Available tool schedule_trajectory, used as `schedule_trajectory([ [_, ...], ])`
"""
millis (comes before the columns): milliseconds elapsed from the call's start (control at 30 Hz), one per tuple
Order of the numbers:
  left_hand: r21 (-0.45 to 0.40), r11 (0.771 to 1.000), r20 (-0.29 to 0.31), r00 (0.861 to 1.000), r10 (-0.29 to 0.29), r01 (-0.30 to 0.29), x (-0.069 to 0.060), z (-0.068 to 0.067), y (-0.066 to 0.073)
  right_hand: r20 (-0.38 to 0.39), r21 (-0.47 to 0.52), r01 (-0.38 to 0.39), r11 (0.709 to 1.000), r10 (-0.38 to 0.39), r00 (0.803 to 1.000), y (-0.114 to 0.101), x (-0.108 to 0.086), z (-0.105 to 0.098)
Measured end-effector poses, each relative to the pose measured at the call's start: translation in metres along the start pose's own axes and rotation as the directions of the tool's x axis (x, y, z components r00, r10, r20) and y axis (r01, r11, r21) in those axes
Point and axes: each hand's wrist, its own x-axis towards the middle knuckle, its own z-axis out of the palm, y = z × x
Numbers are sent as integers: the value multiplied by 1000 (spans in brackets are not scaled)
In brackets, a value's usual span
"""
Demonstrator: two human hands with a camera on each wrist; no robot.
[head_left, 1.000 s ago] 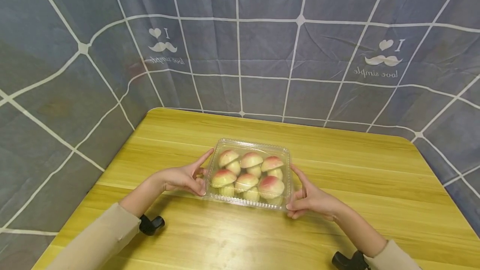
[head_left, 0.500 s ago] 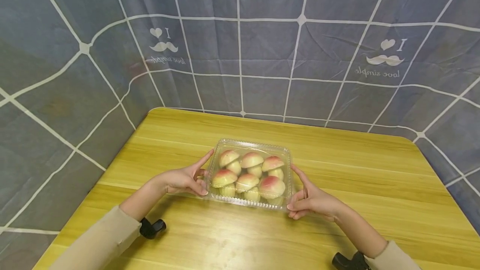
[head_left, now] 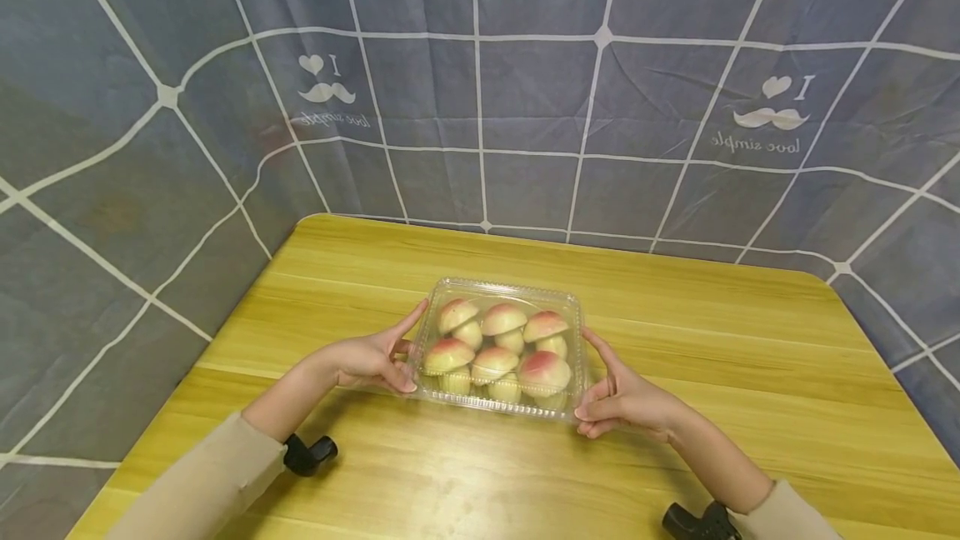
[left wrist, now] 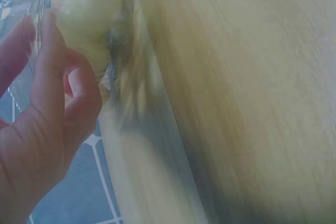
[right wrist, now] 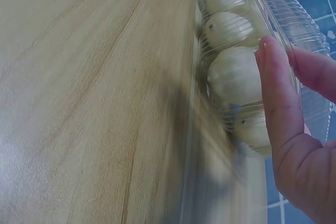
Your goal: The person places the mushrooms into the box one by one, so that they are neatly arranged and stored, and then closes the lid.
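In the head view a clear plastic clamshell box (head_left: 495, 403) with a ridged rim is at the middle of the table, its lid down. Inside lie several pale yellow, pink-topped round pieces (head_left: 493, 363), apparently in two layers; their exact kind is unclear. My left hand (head_left: 372, 359) grips the box's left side, thumb at the near corner and index finger stretched along the edge. On the opposite side my right hand (head_left: 624, 397) holds it in a similar way. Both wrist views show thumb and fingers against the box wall. Whether its base touches the tabletop cannot be told.
A yellow wood-grain table (head_left: 675, 332) surrounds the box. Behind and beside it hangs a grey-blue curtain (head_left: 540, 98) with white grid lines and mirrored lettering. Black wrist mounts (head_left: 309, 455) are worn near both beige sleeves (head_left: 198, 477).
The box and both hands stay nearly in place. My left forearm has shifted very slightly to the right.
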Motion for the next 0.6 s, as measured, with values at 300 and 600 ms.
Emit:
schedule_trajectory([
  [300,35,999,-34,999,-27,28,0,3,4,0,2,6,1000,-6,1000,-1,1,0],
  [600,73,995,-77,995,-64,69,1,8,8,-3,25,6,1000,-5,1000,0,1,2],
])
